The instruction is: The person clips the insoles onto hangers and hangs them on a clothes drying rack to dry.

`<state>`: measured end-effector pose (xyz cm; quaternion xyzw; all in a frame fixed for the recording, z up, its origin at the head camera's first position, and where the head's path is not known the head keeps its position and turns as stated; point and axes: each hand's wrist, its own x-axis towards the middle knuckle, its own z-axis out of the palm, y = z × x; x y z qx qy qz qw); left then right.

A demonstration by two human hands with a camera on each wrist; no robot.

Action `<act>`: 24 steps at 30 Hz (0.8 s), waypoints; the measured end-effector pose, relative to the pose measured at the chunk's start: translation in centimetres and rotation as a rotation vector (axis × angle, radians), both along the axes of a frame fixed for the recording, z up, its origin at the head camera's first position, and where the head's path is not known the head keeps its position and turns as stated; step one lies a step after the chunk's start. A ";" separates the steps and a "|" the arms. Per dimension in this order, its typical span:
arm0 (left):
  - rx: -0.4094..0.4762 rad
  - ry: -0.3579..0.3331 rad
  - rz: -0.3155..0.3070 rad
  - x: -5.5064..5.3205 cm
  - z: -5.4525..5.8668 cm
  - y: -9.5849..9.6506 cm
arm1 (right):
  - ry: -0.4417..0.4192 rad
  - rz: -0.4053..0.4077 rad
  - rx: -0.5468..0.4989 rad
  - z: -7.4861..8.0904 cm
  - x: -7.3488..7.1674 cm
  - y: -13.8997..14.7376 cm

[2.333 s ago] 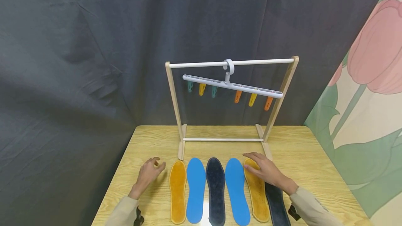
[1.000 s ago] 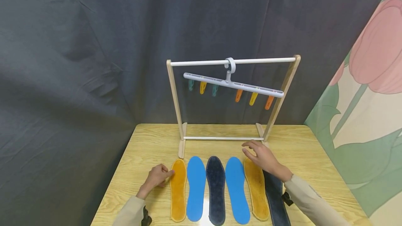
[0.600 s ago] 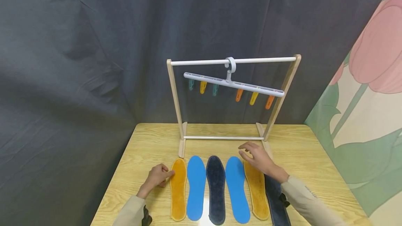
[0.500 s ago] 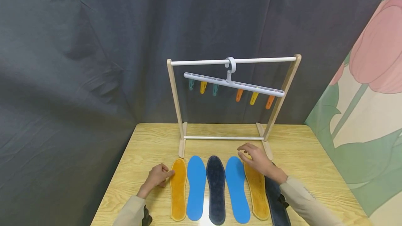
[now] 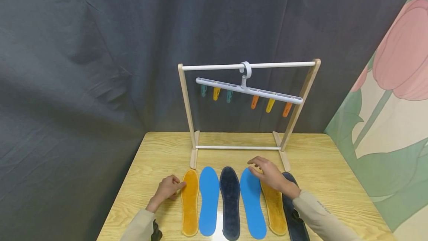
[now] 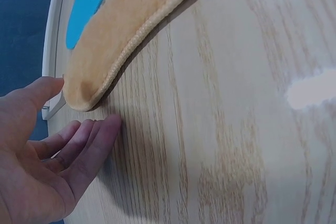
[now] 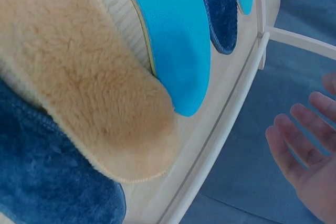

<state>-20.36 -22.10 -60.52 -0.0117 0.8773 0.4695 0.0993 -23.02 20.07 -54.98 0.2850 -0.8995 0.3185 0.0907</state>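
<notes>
Several insoles lie side by side on the table. My left hand (image 5: 167, 188) is at the leftmost yellow insole (image 5: 190, 207), thumb at its rounded tip. In the left wrist view the loosely bent fingers (image 6: 86, 150) stay beside that tip, not closed round it. To its right come a blue insole (image 5: 208, 203), a dark navy insole (image 5: 230, 203) and a second blue insole (image 5: 253, 211). Over the top of the second yellow insole (image 5: 275, 211) is my right hand (image 5: 269, 174), fingers spread and holding nothing. My right forearm partly covers the second navy insole (image 5: 294, 215).
A wooden rack (image 5: 188, 107) stands behind the insoles on the table (image 5: 160, 151). From its top bar hangs a tilted white hanger (image 5: 242, 89) with several coloured clips, such as an orange clip (image 5: 287, 109). A dark curtain (image 5: 214, 18) covers the back.
My left hand came right to the leftmost yellow insole and has stayed there. My right hand rose from the second yellow insole, then drifted left toward the second blue one.
</notes>
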 end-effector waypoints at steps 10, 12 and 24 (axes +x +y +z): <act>-0.013 -0.004 0.012 -0.2 -0.3 0.2 | 0.007 0.046 0.000 -0.6 0.3 -0.7; -0.016 0.006 0.012 -0.2 -0.4 0.2 | 0.038 0.059 0.003 -0.8 0.4 -0.8; -0.007 0.007 0.021 -0.5 -0.3 0.6 | 0.106 0.099 0.006 -1.0 0.7 -1.5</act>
